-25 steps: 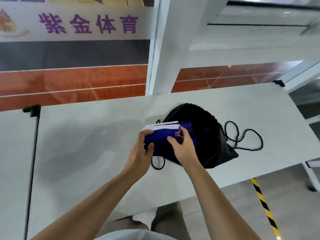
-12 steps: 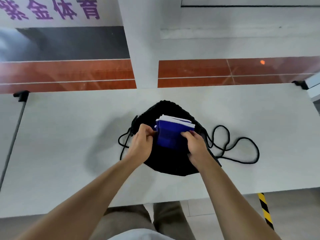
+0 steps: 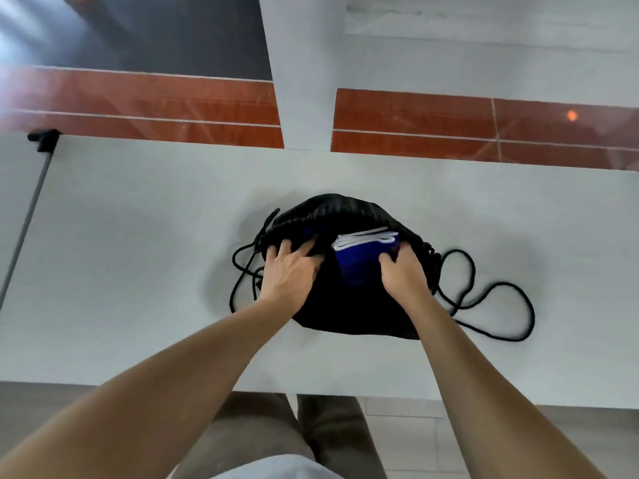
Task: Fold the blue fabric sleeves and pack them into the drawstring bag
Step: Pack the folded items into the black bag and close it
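A black drawstring bag lies on the white table with its mouth facing away from me. A folded stack of blue fabric sleeves with white edges sits partly inside the mouth. My right hand grips the stack's right side. My left hand has its fingers spread on the bag's left rim, holding the fabric there. A second bit of blue shows deeper inside, by my left fingers.
The bag's black cords loop out over the table to the right, and shorter loops trail to the left. A black clamp and a grey rod stand at the table's left edge. Red floor lies beyond the far edge.
The blue stack has sunk lower into the bag's mouth. My left hand let go of the stack and moved onto the bag's left rim. The view tilted further down.
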